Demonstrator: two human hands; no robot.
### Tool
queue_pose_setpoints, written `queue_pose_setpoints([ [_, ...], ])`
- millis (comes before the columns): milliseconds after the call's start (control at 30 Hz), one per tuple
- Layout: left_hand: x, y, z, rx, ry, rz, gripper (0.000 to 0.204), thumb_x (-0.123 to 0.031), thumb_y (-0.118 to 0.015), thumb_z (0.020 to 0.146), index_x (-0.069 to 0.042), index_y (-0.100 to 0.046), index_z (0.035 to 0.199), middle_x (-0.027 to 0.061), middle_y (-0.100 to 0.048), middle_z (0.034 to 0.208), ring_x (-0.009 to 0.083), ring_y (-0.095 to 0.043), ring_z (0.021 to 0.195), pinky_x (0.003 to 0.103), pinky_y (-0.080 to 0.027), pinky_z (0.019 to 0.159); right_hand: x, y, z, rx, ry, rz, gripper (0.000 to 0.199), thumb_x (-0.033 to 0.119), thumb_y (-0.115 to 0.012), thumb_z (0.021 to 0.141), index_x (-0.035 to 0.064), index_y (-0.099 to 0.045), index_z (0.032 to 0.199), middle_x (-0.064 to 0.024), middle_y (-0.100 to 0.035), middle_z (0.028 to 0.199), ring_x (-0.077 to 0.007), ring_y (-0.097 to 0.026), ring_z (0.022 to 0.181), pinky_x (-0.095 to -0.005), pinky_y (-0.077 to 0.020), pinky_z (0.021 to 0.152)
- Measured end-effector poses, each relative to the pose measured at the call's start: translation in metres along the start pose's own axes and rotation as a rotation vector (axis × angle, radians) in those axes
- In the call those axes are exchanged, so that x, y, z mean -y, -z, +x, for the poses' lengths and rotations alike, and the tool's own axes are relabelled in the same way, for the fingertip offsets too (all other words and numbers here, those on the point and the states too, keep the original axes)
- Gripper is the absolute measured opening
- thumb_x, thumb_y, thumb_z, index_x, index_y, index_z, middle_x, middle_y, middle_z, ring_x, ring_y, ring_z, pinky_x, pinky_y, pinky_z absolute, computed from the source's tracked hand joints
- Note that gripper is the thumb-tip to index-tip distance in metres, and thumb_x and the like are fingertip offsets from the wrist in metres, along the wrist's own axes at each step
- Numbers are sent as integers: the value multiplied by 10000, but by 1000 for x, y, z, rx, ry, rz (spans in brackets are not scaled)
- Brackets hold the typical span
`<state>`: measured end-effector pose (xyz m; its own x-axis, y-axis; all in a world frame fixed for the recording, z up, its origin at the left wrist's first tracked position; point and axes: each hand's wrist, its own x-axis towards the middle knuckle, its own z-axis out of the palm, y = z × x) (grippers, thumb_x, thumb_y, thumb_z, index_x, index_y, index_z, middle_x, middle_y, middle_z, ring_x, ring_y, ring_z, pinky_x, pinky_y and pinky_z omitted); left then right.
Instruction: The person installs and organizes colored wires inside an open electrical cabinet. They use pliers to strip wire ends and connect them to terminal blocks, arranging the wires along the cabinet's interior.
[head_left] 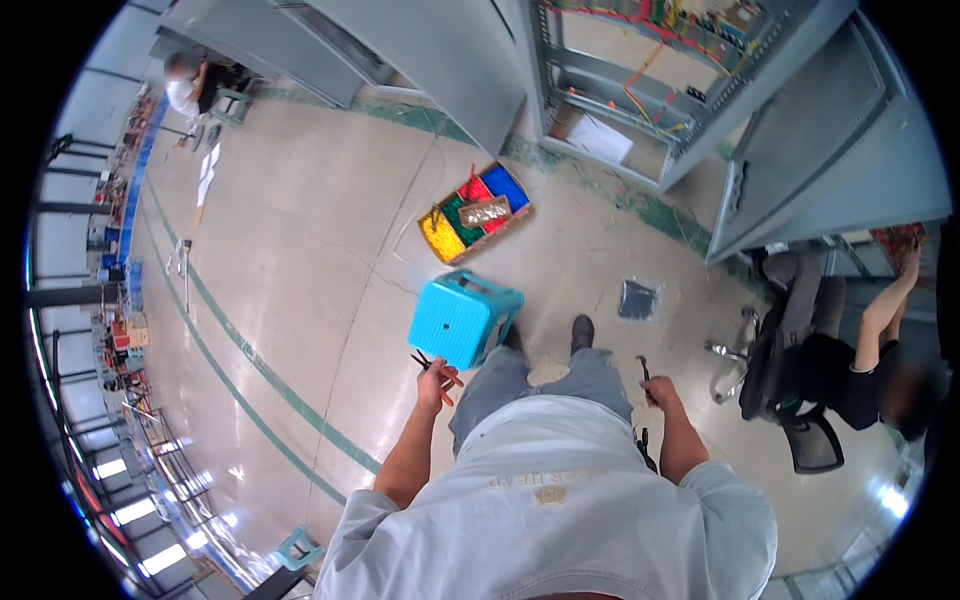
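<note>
My left hand (431, 385) is closed around a pair of pliers with orange handles (449, 384) and dark jaws, beside the near left edge of a bright blue plastic stool (455, 317). Out to the right, my right hand (660, 391) grips a slim dark hand tool (644, 367) whose small head points away from me; its exact kind is too small to make out. Beyond the stool, a shallow cardboard box (490, 240) on the floor holds small yellow, green, red and blue pieces in sections, with a clear packet (484, 212) on top.
Grey metal cabinets (600, 85) with open doors and wiring stand ahead. A clear bag with dark contents (638, 299) lies on the floor. At right a co-worker (835, 370) sits on a wheeled chair (765, 375). Another person (190, 92) sits far left. A small stool (298, 548) stands behind left.
</note>
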<state>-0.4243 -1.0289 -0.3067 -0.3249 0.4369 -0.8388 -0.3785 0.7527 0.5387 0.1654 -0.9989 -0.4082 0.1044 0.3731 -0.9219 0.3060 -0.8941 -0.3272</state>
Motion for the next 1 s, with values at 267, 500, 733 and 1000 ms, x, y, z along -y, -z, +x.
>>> queue_pose_setpoints([
  [267, 72, 134, 0, -110, -63, -192, 476, -405, -597, 991, 21, -581, 1202, 169, -684, 1013, 320, -672, 1019, 491, -516, 906, 20, -71, -26, -67, -52, -133, 282, 164, -754, 867, 30, -559, 712, -96, -548, 602, -213, -520, 435, -391, -428, 383],
  [500, 176, 336, -3, -242, 26, -519, 452, -389, -529, 1005, 26, -520, 1184, 129, -626, 786, 295, -676, 734, 407, -546, 625, 79, -238, -63, -81, 111, -190, 269, 171, -740, 882, 38, -573, 720, -66, -543, 607, -192, -516, 448, -372, -425, 408],
  [733, 286, 445, -56, -475, 177, -737, 350, -376, -522, 1015, -28, -484, 1041, 112, -584, 708, 273, -619, 641, 406, -523, 569, 176, -378, -120, 202, 325, -485, 257, 223, -761, 874, 62, -591, 768, -44, -549, 592, -164, -533, 459, -346, -430, 418],
  [1000, 351, 412, -71, -358, 278, -678, 312, -322, -548, 1012, -28, -515, 911, 100, -572, 643, 260, -607, 573, 399, -523, 520, 205, -480, -109, 180, 272, -541, 255, 243, -762, 876, 64, -594, 809, -48, -549, 605, -164, -536, 466, -337, -442, 410],
])
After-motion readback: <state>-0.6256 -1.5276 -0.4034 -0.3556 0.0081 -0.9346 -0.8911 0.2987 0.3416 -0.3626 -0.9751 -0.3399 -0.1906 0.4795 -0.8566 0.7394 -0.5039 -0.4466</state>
